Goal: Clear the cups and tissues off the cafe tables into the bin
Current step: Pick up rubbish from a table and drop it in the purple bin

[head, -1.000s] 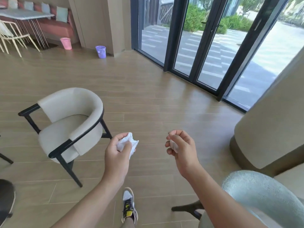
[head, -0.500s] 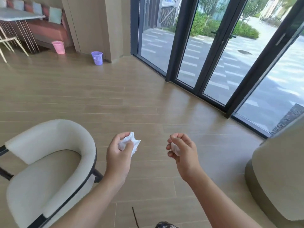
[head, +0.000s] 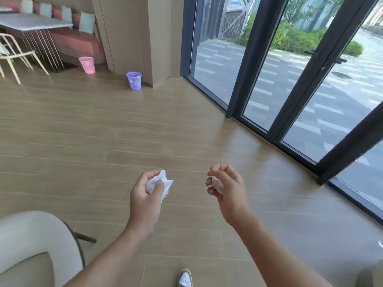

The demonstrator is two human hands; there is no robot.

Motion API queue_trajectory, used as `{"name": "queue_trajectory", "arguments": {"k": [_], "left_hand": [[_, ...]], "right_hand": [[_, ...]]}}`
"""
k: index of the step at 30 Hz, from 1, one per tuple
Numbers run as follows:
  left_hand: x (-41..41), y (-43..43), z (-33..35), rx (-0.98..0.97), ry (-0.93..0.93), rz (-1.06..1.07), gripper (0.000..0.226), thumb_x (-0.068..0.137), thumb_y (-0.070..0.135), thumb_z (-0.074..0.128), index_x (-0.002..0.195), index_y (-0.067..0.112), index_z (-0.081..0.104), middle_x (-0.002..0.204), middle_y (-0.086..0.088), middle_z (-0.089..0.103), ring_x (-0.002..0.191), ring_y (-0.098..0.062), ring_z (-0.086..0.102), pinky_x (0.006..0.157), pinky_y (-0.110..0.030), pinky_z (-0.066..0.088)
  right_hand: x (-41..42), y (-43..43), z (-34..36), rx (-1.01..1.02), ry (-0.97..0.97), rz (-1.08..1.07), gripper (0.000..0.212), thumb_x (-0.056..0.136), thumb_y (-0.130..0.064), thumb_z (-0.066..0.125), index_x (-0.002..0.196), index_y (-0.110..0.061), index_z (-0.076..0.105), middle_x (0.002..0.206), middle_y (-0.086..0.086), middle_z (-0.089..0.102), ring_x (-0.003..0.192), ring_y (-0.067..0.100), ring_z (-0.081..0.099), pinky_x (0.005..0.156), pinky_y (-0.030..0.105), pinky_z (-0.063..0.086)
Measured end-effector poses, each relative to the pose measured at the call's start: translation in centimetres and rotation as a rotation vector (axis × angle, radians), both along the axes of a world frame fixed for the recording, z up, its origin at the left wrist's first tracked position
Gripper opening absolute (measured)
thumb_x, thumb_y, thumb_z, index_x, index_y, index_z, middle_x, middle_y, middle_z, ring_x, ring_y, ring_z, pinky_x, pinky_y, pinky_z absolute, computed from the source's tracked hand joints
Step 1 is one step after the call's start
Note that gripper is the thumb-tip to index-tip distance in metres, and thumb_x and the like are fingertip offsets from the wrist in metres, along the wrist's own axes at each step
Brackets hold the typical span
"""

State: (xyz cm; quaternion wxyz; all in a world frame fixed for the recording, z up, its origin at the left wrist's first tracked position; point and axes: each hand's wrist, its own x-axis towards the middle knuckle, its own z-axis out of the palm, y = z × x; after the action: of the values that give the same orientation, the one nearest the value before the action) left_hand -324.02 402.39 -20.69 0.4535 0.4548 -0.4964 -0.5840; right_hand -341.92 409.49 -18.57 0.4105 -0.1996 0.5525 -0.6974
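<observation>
Wood floor [head: 103, 131] separates both hands from the bins. Left hand [head: 146, 195] grips a tissue [head: 159, 181]; right hand [head: 224, 187] clenches a second tissue [head: 217, 183]. Purple bin [head: 134, 80], far ahead-left, already holds waste. Carry and drop remain.

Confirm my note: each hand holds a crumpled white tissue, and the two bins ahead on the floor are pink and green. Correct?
Only the colour is wrong. The head view shows a pink bin and a purple bin, not green. The left hand holds the left tissue and the right hand the right tissue.
</observation>
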Motion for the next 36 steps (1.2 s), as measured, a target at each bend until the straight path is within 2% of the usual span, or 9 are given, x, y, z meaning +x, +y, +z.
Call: {"name": "queue_trajectory", "arguments": {"k": [4, 8, 10, 14, 19, 28, 31, 34, 36], "left_hand": [[-5.0, -8.5, 0.7, 0.018, -0.008, 0.04, 0.025, 0.098, 0.012, 0.064, 0.101, 0.036, 0.07, 0.1, 0.011, 0.076, 0.096, -0.023, 0.074, 0.078, -0.035, 0.058], [-8.5, -16.9, 0.6, 0.041, -0.012, 0.084, 0.028, 0.097, 0.015, 0.066, 0.096, 0.042, 0.07, 0.101, 0.007, 0.075, 0.096, -0.03, 0.073, 0.084, -0.046, 0.058], [-10.2, -21.4, 0.4, 0.046, -0.009, 0.097, 0.023, 0.093, 0.02, 0.067, 0.095, 0.043, 0.07, 0.1, 0.007, 0.076, 0.096, -0.029, 0.073, 0.084, -0.044, 0.058], [-13.0, -31.8, -0.5, 0.04, -0.013, 0.124, 0.019, 0.087, 0.027, 0.066, 0.095, 0.045, 0.07, 0.102, 0.007, 0.076, 0.098, -0.027, 0.073, 0.088, -0.047, 0.058], [-15.5, -47.3, -0.9, 0.035, 0.004, 0.136, 0.027, 0.097, 0.016, 0.066, 0.095, 0.043, 0.07, 0.105, 0.002, 0.076, 0.099, -0.023, 0.073, 0.088, -0.043, 0.059], [-19.0, -70.2, 1.5, 0.029, -0.02, 0.128, 0.03, 0.098, 0.015, 0.064, 0.094, 0.044, 0.07, 0.1, 0.005, 0.076, 0.095, -0.03, 0.073, 0.081, -0.043, 0.057], [-21.1, -77.0, 1.2, 0.025, -0.024, 0.14, 0.033, 0.098, 0.013, 0.064, 0.094, 0.045, 0.07, 0.101, 0.005, 0.076, 0.096, -0.029, 0.073, 0.086, -0.046, 0.058], [-24.0, -84.2, 0.2, 0.035, -0.025, 0.153, 0.032, 0.098, 0.011, 0.064, 0.093, 0.042, 0.071, 0.099, 0.004, 0.077, 0.095, -0.029, 0.073, 0.083, -0.041, 0.058], [-26.3, -89.3, -0.8, 0.035, -0.031, 0.166, 0.031, 0.098, 0.011, 0.064, 0.094, 0.041, 0.071, 0.099, 0.003, 0.077, 0.095, -0.032, 0.073, 0.083, -0.043, 0.058]], "right_hand": [[-5.0, -9.5, 1.9, 0.004, 0.015, 0.052, 0.015, 0.078, -0.017, 0.069, 0.09, -0.013, 0.061, 0.085, 0.006, 0.061, 0.065, 0.019, 0.056, 0.057, 0.031, 0.036], [-8.8, -18.0, 1.5, 0.033, 0.007, 0.096, 0.011, 0.085, -0.011, 0.069, 0.092, -0.012, 0.06, 0.087, 0.005, 0.062, 0.066, 0.02, 0.056, 0.058, 0.032, 0.036], [-10.7, -22.7, 0.9, 0.04, 0.005, 0.1, 0.009, 0.094, -0.003, 0.063, 0.093, -0.011, 0.059, 0.086, 0.004, 0.062, 0.066, 0.02, 0.055, 0.059, 0.032, 0.035], [-13.8, -33.7, -0.3, 0.05, 0.022, 0.113, 0.01, 0.096, 0.0, 0.058, 0.094, -0.01, 0.059, 0.084, 0.004, 0.062, 0.065, 0.02, 0.056, 0.059, 0.032, 0.035], [-16.0, -49.5, -0.1, 0.047, 0.032, 0.138, 0.011, 0.096, 0.001, 0.058, 0.093, -0.009, 0.059, 0.085, 0.004, 0.062, 0.066, 0.02, 0.056, 0.059, 0.032, 0.036], [-19.3, -72.6, 0.8, 0.031, -0.043, 0.157, 0.018, 0.096, 0.0, 0.059, 0.086, -0.014, 0.062, 0.088, 0.007, 0.06, 0.066, 0.021, 0.056, 0.059, 0.032, 0.037], [-21.6, -79.6, 0.2, 0.035, -0.061, 0.15, 0.015, 0.096, 0.0, 0.059, 0.089, -0.013, 0.061, 0.088, 0.006, 0.061, 0.065, 0.02, 0.056, 0.059, 0.031, 0.036], [-24.3, -87.1, -0.8, 0.038, -0.069, 0.165, 0.013, 0.096, 0.0, 0.059, 0.091, -0.013, 0.061, 0.085, 0.005, 0.061, 0.065, 0.02, 0.056, 0.059, 0.031, 0.036], [-26.5, -92.5, -1.7, 0.036, -0.07, 0.18, 0.014, 0.095, 0.0, 0.059, 0.09, -0.013, 0.061, 0.085, 0.005, 0.062, 0.065, 0.019, 0.056, 0.059, 0.032, 0.037]]}}
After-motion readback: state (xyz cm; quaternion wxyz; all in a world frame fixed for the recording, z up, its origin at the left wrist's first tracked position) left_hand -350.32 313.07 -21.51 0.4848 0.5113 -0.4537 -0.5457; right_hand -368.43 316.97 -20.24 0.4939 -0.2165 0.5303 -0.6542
